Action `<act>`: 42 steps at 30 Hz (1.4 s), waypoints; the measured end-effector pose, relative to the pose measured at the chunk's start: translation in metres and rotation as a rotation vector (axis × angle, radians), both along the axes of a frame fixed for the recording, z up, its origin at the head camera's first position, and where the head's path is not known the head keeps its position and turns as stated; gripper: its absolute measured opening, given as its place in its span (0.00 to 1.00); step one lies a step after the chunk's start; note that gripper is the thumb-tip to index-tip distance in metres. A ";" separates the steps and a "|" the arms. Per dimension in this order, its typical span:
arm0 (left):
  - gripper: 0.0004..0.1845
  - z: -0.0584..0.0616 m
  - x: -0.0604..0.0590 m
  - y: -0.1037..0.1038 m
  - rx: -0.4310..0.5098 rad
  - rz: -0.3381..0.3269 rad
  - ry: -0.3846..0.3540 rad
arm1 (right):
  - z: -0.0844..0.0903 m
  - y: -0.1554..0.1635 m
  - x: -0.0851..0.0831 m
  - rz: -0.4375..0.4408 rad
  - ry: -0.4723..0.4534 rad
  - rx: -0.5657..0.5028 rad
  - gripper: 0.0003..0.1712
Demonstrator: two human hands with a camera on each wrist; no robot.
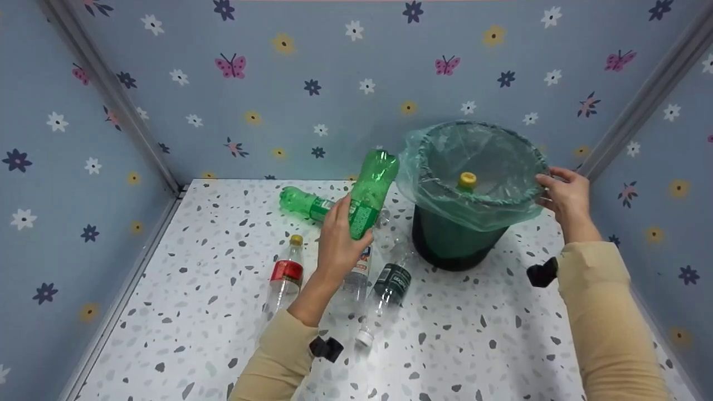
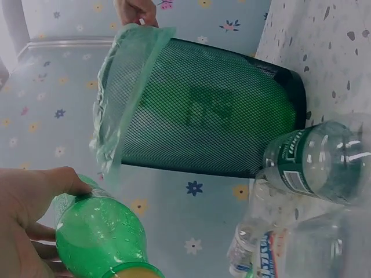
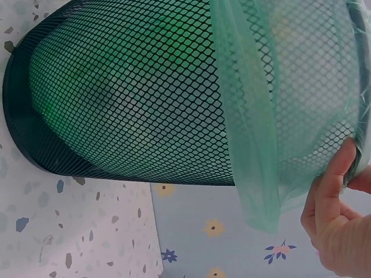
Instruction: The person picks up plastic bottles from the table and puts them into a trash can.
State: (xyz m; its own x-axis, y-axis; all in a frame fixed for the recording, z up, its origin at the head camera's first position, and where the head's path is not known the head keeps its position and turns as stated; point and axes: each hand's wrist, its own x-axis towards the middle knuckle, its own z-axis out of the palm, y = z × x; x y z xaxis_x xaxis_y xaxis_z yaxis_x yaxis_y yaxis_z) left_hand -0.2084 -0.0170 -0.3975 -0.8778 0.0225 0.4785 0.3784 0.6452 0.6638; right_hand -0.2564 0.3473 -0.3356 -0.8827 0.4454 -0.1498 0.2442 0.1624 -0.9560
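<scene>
My left hand [image 1: 338, 245] grips a green plastic bottle [image 1: 367, 194] upside down, lifted off the table just left of the bin; the left wrist view shows its body [image 2: 98, 231] in my fingers. My right hand [image 1: 563, 192] pinches the right rim of a dark mesh waste bin [image 1: 451, 239] lined with a green bag [image 1: 473, 167]. A yellow-capped bottle [image 1: 467, 180] pokes up inside the bin. In the right wrist view my fingers [image 3: 331, 202] hold the bag's edge against the mesh [image 3: 145, 98].
On the speckled table [image 1: 195, 312] lie another green bottle [image 1: 303, 203], a red-labelled clear bottle [image 1: 285, 275], a dark-labelled bottle [image 1: 387, 292] and a clear bottle [image 1: 356, 278] under my left wrist. Flowered walls close in left, back and right.
</scene>
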 end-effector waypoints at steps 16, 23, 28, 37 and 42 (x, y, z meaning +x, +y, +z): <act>0.35 0.062 -0.030 0.045 -0.255 -0.162 0.067 | 0.002 -0.004 -0.001 -0.008 0.000 0.004 0.30; 0.36 0.089 -0.047 0.066 -0.462 -0.150 0.014 | 0.002 -0.004 -0.001 -0.023 0.022 -0.029 0.30; 0.36 0.103 -0.062 0.084 -0.582 -0.123 -0.051 | 0.002 -0.004 -0.002 -0.035 0.024 -0.034 0.30; 0.35 0.120 -0.083 0.118 -0.764 -0.137 -0.082 | 0.002 -0.004 -0.001 -0.020 0.007 0.009 0.29; 0.32 0.121 -0.088 0.138 -0.872 -0.162 -0.055 | 0.003 -0.002 0.000 -0.017 0.034 -0.050 0.30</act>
State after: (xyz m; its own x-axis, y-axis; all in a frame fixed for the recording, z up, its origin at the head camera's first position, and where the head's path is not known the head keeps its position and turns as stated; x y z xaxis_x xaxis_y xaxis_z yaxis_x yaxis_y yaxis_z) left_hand -0.2969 0.1212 -0.2760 -0.8536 0.4851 0.1899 0.4909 0.8710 -0.0186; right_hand -0.2561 0.3452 -0.3325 -0.8800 0.4533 -0.1419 0.2132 0.1102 -0.9708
